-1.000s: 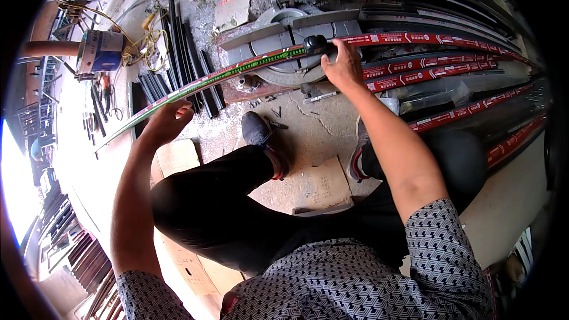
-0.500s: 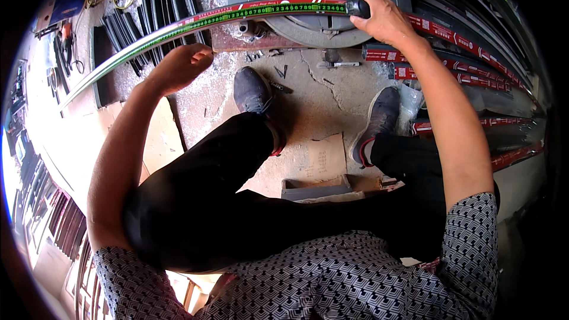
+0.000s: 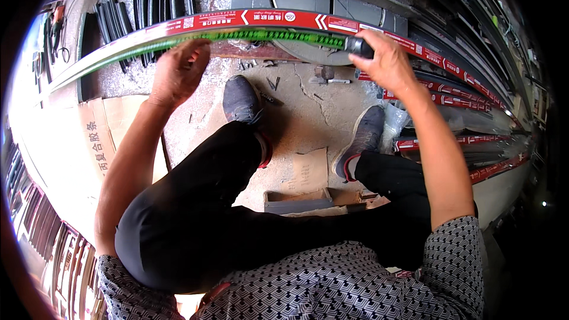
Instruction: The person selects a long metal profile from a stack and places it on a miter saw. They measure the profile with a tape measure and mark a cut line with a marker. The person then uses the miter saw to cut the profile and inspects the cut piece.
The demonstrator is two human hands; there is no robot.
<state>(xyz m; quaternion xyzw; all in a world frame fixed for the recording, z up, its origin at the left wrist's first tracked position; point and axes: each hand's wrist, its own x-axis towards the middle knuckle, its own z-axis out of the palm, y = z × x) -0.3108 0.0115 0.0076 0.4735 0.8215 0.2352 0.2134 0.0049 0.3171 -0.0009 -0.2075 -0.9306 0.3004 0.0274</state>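
Note:
My right hand (image 3: 385,62) is closed around the dark case of a tape measure (image 3: 360,47). Its green blade (image 3: 284,36) runs out leftward along the near side of a long profile with a red printed label strip (image 3: 267,19). My left hand (image 3: 181,74) has its fingers curled, and their tops reach the blade's lower edge. Whether those fingers touch or pinch anything is hidden. The blade's far end fades into glare at the left.
Behind the profile stands a grey machine with a round base (image 3: 308,52). More red-labelled profiles (image 3: 462,101) lie at the right, and dark strips (image 3: 157,0) at the upper left. Cardboard (image 3: 118,124) lies left, and an open box (image 3: 299,200) sits between my legs.
The blade and case appear lower in the picture, uncovering the profile's red label. My left hand has turned more upright and come up to the blade. My right hand still grips the case.

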